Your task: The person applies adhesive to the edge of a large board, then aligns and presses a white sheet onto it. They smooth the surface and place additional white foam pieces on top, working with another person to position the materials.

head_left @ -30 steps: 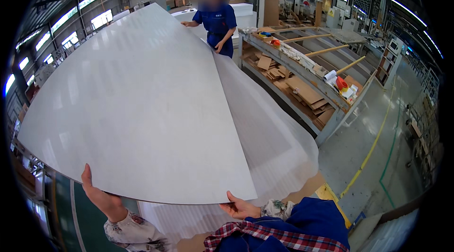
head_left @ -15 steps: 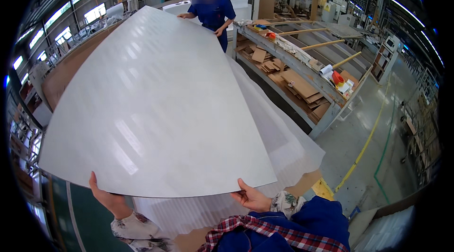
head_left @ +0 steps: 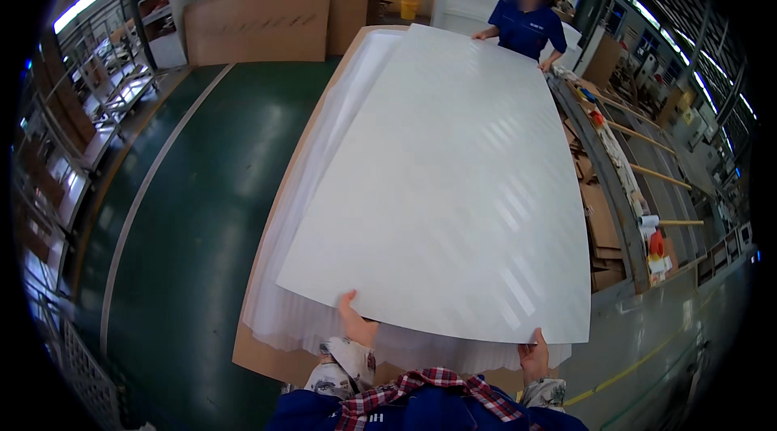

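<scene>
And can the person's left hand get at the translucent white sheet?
Probably yes: the translucent sheet sticks out close by the left hand, apparently unobstructed, although that hand holds the white panel by its near edge.

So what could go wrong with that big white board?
Fingers might get pinched: the left hand and right hand have thumbs on top of the board, with fingers tucked out of sight.
It could tip or slip if either person lets go, since a co-worker has the far end.
Its right edge could bump the bench close by and chip.
</scene>
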Action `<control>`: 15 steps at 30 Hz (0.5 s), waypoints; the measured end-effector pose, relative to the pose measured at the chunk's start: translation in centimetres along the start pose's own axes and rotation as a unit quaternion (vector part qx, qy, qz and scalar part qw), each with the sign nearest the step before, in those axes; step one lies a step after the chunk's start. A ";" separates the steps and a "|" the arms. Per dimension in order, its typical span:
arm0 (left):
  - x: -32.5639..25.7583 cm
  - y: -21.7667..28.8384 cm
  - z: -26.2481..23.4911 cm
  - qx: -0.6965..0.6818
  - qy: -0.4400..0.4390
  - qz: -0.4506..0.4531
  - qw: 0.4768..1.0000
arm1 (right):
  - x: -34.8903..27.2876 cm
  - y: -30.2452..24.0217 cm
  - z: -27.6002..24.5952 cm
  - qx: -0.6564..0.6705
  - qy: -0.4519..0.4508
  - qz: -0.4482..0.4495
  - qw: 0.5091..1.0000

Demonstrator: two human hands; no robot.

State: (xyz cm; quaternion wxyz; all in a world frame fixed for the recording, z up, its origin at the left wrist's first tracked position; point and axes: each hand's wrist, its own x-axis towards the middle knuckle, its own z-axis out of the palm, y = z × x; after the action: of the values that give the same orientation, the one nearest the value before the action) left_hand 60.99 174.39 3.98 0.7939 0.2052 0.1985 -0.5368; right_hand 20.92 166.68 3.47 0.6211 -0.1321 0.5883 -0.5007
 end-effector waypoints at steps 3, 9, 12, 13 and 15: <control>1.1 0.0 -1.7 -0.018 0.031 -0.025 0.999 | 0.4 -0.2 0.5 0.004 0.025 0.011 1.000; 3.9 -1.5 -3.2 0.012 0.082 0.016 0.996 | 3.5 -0.5 2.1 -0.031 -0.026 -0.026 0.999; 5.3 -1.1 -2.7 0.031 0.085 0.040 0.995 | 4.6 -0.5 3.9 -0.050 -0.052 -0.022 0.997; 5.7 -0.9 -2.4 0.031 0.080 0.053 0.995 | 4.9 -0.4 4.4 -0.052 -0.052 -0.019 0.997; 6.2 -0.8 -2.4 0.029 0.091 0.062 0.993 | 5.6 -0.3 5.2 -0.057 -0.052 -0.012 0.997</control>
State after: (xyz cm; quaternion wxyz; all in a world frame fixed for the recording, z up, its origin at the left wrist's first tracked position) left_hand 62.14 170.63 -1.40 0.7979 0.2884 0.2414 -0.4710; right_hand 24.19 159.93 1.74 0.6362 -0.1999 0.5815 -0.4660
